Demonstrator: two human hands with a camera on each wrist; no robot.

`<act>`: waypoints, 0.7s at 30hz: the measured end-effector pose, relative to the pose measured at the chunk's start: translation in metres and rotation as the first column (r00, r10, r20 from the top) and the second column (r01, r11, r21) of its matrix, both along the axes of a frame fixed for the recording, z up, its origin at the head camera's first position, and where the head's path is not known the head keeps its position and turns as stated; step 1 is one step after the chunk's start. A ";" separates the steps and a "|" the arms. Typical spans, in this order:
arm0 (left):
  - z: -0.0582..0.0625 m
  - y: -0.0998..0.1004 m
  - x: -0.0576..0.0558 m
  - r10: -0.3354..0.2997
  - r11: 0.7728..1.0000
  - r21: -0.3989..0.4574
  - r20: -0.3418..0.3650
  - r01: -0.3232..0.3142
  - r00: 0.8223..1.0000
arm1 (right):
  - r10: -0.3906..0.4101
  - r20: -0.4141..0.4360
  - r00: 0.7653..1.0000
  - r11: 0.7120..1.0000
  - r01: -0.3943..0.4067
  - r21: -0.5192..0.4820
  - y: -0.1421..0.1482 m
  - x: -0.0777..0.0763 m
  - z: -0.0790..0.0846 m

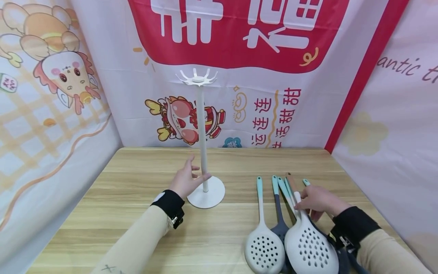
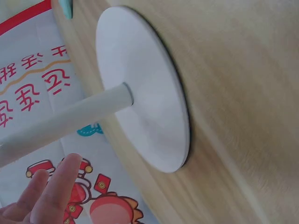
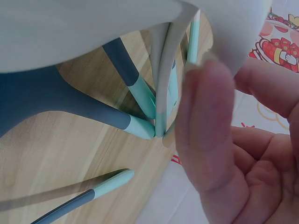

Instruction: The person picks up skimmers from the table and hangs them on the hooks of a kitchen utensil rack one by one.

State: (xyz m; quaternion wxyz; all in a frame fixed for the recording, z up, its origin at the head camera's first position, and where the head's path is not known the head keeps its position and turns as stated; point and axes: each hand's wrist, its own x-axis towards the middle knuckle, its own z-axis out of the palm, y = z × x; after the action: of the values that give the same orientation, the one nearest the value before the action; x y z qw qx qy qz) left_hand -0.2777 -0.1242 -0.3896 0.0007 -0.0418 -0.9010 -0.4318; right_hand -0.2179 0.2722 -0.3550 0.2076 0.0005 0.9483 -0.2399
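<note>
A white utensil stand (image 1: 202, 129) has a round base (image 2: 149, 93), a thin pole and a crown of hooks on top. My left hand (image 1: 188, 179) is beside the lower pole, fingers spread and extended, thumb overlapping the pole in the head view. At the right, my right hand (image 1: 319, 201) pinches a white skimmer (image 1: 313, 247) by its handle, thumb on the near side. The skimmer's perforated head hangs toward me above other utensils. Its pale underside (image 3: 93, 32) fills the top of the right wrist view.
Left of the held skimmer lies another white skimmer (image 1: 265, 249) with a mint handle end. Close by is a dark grey utensil (image 1: 278, 213) with a mint tip. Several more handles cluster under the right hand, one with a brown end (image 1: 290, 180). A printed cloth (image 1: 273, 114) hangs behind the wooden table (image 1: 137, 171).
</note>
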 end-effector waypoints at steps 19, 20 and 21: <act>-0.026 0.016 -0.003 0.040 0.997 -0.060 -0.034 -0.042 0.999 | -0.002 0.029 1.000 0.989 0.006 -0.148 0.001 0.000 0.007; -0.027 0.016 -0.003 0.037 0.997 -0.071 -0.037 -0.040 0.999 | -0.001 0.028 1.000 0.990 0.005 -0.144 0.000 0.001 0.008; -0.027 0.017 -0.003 0.031 0.996 -0.077 -0.040 -0.034 0.999 | -0.006 0.026 1.000 0.990 0.010 -0.140 -0.001 0.002 0.009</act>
State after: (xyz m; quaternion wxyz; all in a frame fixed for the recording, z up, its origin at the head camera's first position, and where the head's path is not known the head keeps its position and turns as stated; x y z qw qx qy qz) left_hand -0.2811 -0.1075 -0.4168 0.0239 -0.0355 -0.9174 -0.3957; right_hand -0.2164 0.2712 -0.3457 0.2184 -0.0071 0.9264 -0.3067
